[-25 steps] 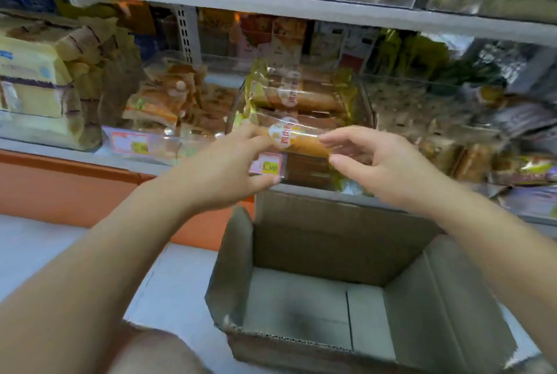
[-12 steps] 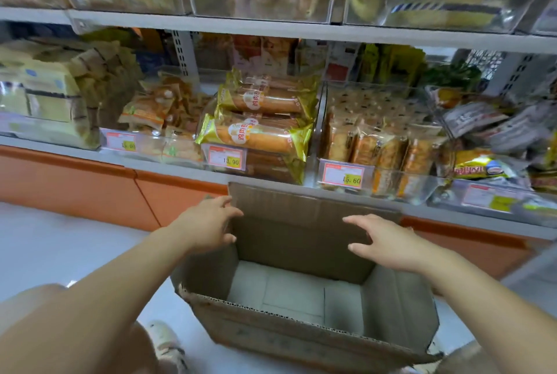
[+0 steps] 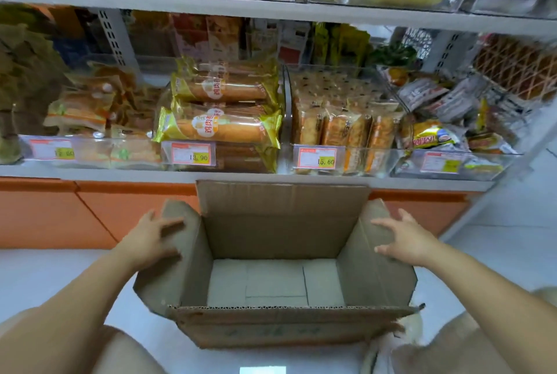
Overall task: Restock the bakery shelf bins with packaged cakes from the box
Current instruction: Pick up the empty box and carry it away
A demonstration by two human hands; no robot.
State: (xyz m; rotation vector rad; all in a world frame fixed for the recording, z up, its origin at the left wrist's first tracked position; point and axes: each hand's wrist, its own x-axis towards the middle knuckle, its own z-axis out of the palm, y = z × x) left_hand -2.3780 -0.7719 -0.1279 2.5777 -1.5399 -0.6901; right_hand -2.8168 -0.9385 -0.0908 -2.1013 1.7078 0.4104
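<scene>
An open cardboard box (image 3: 280,232) stands on the floor below the shelf, and nothing lies inside it. My left hand (image 3: 147,241) rests with spread fingers on the box's left flap. My right hand (image 3: 404,238) touches the right flap the same way. Neither hand holds anything. Straight above the box, a clear bin (image 3: 241,159) holds stacked gold-wrapped packaged cakes (image 3: 217,126), piled above its front wall, with a 13.90 price tag (image 3: 190,153) on the front.
Clear bins line the shelf: sandwich packs (image 3: 81,114) at left, small wrapped cakes (image 3: 340,129) at right with a 15.60 tag, mixed packets (image 3: 434,132) farther right. An upper shelf (image 3: 271,9) overhangs. Orange base panels (image 3: 60,214) and white floor (image 3: 497,250) surround the box.
My hands left the gold-wrapped cakes in the bin and dropped to the box's side flaps. The view pulled back and down, so the whole box shows.
</scene>
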